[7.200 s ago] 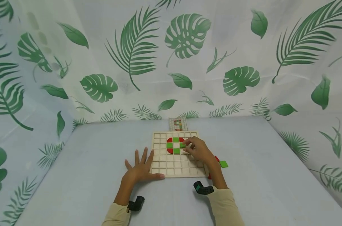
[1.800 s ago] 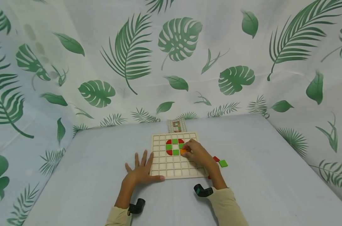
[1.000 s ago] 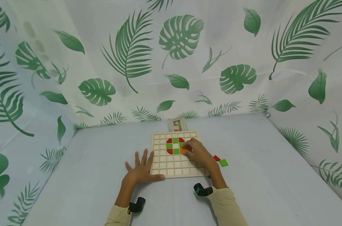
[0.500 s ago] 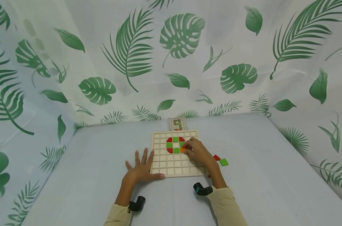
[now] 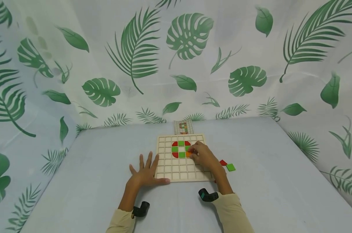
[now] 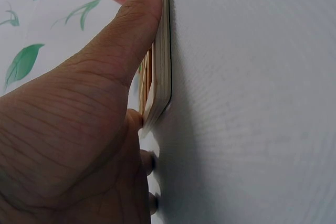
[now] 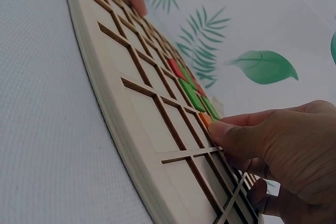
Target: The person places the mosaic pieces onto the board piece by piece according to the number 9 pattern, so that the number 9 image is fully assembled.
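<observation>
From my end the orange tile (image 5: 188, 154) sits a little right of centre and below the middle in the head view, at the lower right corner of a ring of green and red tiles (image 5: 175, 149) on the board (image 5: 175, 168). My right hand (image 5: 204, 156) is the nearer one, touching it from the right: thumb and forefinger are bent together and pinch it, covering its right side. In the right wrist view I see the thumb tip against it near mid-frame; whether it lies fully flat in its cell I cannot tell. What shows of it has no clear long axis, so its alignment has to be judged from the cell's walls. My left hand (image 5: 143, 176), lower left of it and well apart, holds no tile; its fingers are spread, with the thumb touching the board's lower edge, which I judge keeps the board steady.
</observation>
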{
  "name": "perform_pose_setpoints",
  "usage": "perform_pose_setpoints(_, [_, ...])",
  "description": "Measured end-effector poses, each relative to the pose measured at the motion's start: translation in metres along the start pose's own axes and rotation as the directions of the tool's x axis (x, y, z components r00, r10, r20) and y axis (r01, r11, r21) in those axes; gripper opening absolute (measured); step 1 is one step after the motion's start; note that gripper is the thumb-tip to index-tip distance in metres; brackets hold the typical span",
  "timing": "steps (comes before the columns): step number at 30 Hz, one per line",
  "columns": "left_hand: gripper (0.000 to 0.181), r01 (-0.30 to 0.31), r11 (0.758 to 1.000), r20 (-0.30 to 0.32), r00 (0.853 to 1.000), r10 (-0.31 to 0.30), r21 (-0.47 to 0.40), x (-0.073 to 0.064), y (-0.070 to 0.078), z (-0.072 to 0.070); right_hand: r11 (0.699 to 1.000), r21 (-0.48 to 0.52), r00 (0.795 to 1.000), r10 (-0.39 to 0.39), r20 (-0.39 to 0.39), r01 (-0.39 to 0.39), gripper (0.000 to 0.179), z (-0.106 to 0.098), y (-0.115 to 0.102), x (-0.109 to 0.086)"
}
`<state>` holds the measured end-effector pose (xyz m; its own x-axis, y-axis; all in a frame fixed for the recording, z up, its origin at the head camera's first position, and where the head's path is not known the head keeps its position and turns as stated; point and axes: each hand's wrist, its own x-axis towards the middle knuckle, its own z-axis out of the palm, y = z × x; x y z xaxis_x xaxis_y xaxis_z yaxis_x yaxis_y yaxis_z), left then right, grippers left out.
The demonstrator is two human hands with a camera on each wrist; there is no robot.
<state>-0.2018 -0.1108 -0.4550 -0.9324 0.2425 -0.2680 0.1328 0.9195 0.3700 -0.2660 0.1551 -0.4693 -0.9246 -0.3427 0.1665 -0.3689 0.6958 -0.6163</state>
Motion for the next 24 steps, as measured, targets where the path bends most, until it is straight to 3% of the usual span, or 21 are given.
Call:
perform_pose_setpoints(11, [0.116, 0.001, 1.0, 0.001, 1.0, -0.001, -0.002, 0.001, -0.001, 0.001, 0.999, 0.028, 1.0, 0.02, -0.016, -0.019, 0.014, 0.0, 0.0, 0.0])
perform_pose_setpoints(19, [0.115, 0.012, 1.0, -0.004, 1.0, -0.012, 0.009, 0.0, 0.0, 0.001, 0.997, 0.019, 0.997, -0.067, -0.043, 0.068, 0.015, -0.008, 0.005, -0.002])
perform_pose_setpoints(24, [0.115, 0.014, 1.0, -0.007, 1.0, -0.014, 0.009, 0.0, 0.0, 0.001, 0.996, 0.058, 0.997, -0.06, -0.049, 0.063, 0.015, -0.011, 0.007, -0.004])
